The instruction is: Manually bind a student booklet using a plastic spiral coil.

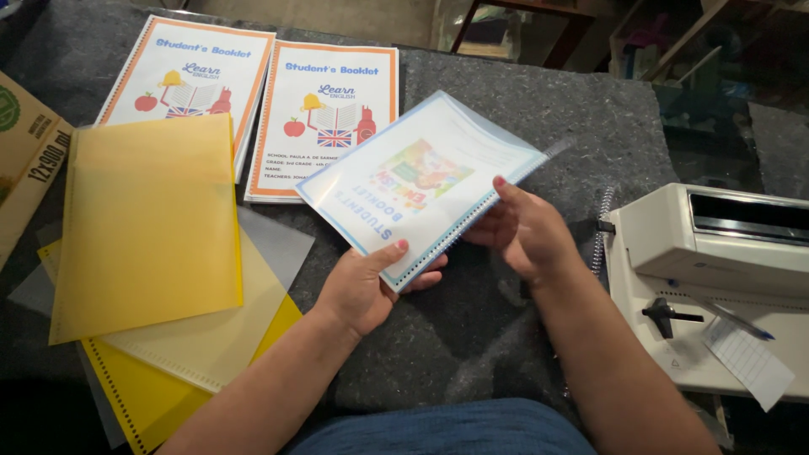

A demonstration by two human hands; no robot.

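A blue-bordered booklet with a clear plastic cover and a colourful picture is held tilted above the grey felt table. My left hand grips its near corner, thumb on top. My right hand holds its punched right edge, where a thin spiral wire runs along the side. Both hands are closed on the booklet.
Two orange-bordered booklets lie at the back left. Yellow and translucent plastic sheets are stacked on the left, beside a cardboard box. A white binding machine with a black lever, a blue pen and a paper slip stands at the right.
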